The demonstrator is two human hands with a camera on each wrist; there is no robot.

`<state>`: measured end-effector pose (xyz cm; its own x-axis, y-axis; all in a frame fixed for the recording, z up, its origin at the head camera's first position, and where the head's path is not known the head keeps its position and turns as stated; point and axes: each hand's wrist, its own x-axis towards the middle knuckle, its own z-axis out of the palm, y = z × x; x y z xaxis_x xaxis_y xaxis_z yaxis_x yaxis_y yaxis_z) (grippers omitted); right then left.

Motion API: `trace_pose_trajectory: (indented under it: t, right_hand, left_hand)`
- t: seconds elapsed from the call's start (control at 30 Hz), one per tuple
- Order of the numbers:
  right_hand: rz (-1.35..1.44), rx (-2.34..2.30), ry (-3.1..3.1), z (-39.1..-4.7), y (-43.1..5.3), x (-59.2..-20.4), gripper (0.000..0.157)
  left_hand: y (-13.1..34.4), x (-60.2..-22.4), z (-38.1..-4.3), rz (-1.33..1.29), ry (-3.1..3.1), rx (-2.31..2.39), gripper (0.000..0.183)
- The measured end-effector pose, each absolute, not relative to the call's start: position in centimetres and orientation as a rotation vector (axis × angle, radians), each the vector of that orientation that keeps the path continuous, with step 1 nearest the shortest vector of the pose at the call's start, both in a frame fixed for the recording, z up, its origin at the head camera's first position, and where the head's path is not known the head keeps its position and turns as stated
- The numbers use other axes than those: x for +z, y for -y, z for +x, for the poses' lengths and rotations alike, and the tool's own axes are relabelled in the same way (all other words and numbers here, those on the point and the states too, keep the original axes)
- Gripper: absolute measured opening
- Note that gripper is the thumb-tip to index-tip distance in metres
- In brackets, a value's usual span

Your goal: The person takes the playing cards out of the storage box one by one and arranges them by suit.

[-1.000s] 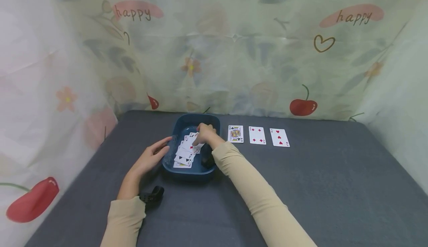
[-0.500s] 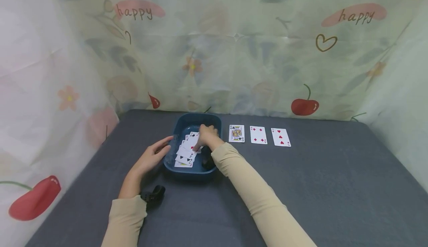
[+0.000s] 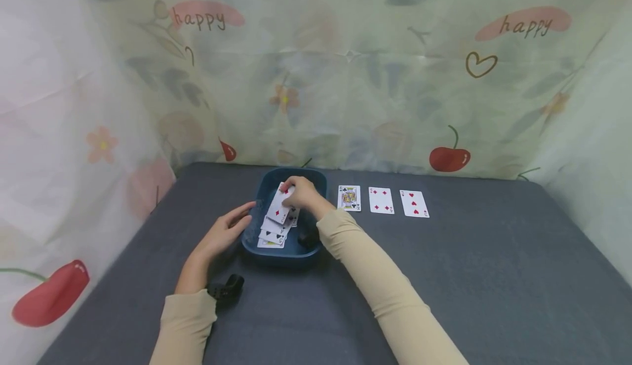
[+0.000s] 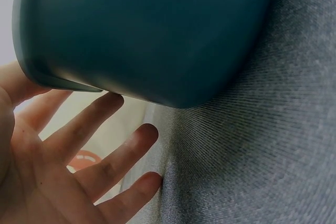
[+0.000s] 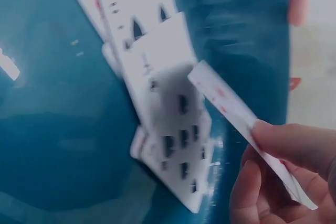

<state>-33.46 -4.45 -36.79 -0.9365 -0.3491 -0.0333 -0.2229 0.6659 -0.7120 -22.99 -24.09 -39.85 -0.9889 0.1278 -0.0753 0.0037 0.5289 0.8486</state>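
Tray [image 3: 278, 260]: uniform dark blue. Held card [image 3: 278, 212]: white, red diamonds. Piled cards [image 3: 271, 235]: white, mostly black pips. Picture card [image 3: 349, 198]: yellow-and-blue figure, black clubs, white border. Middle card [image 3: 381, 200]: white, red diamonds. End card [image 3: 415, 204]: white, red hearts. Tabletop [image 3: 469, 277]: dark grey. Backdrop [image 3: 336, 101]: pale, printed with red cherries, orange flowers, grey-blue leaves, brown hearts. Sleeves [image 3: 380, 282]: plain beige.

One bin [image 3: 291, 254], one card pile [image 3: 272, 236], one held card [image 3: 278, 209], three tabletop cards [image 3: 381, 201]
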Motion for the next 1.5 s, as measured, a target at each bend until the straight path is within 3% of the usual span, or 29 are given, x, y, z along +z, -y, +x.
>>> trace_pose_trajectory:
  t: [0.6,1.5]
  right_hand:
    - [-0.61,-1.392,-2.5,-33.2,1.4,-33.8,0.033]
    - [-0.543,-1.502,-2.48,-32.9,-7.8,-34.2,0.034]
  left_hand:
    - [24.0,-40.0,-23.2,0.123,-2.648,1.446,0.051]
    - [23.6,-39.3,-22.7,0.097,-2.664,1.451,0.05]
